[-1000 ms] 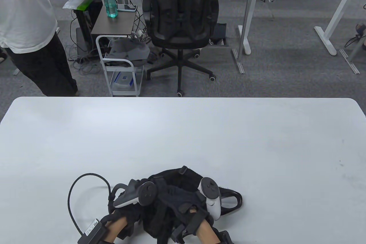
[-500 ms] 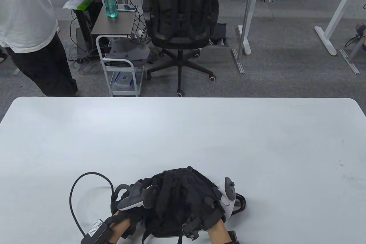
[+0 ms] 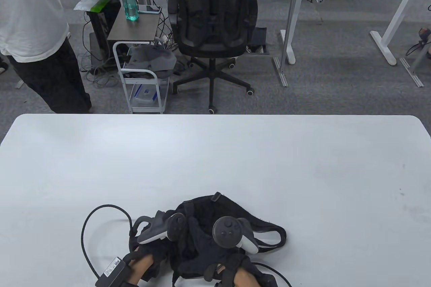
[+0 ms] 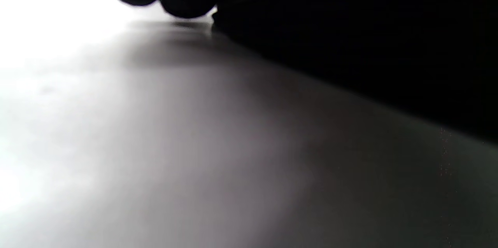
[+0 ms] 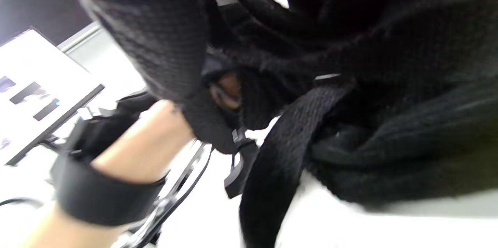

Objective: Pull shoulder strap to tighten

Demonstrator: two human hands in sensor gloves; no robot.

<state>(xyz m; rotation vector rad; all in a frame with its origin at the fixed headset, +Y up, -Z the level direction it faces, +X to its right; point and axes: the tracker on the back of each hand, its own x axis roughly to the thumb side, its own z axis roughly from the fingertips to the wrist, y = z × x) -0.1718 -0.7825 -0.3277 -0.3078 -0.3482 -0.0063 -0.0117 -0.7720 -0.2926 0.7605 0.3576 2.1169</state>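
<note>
At the near edge of the white bench (image 3: 215, 152), both hands sit on a black bag (image 3: 205, 213). The left hand (image 3: 151, 248) and right hand (image 3: 224, 255) bury their fingers in fabric; neither grip's hold can be told. A shoulder strap (image 3: 269, 233) loops right.

open white table (image 3: 215, 152) beyond the black backpack (image 3: 215, 209); looped cable (image 3: 88, 223) just left of it

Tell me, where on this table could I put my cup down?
Anywhere on the white table beyond the black bag, and out to both side edges. It is crowded only at the near edge, around both hands and the looping cable.
</note>
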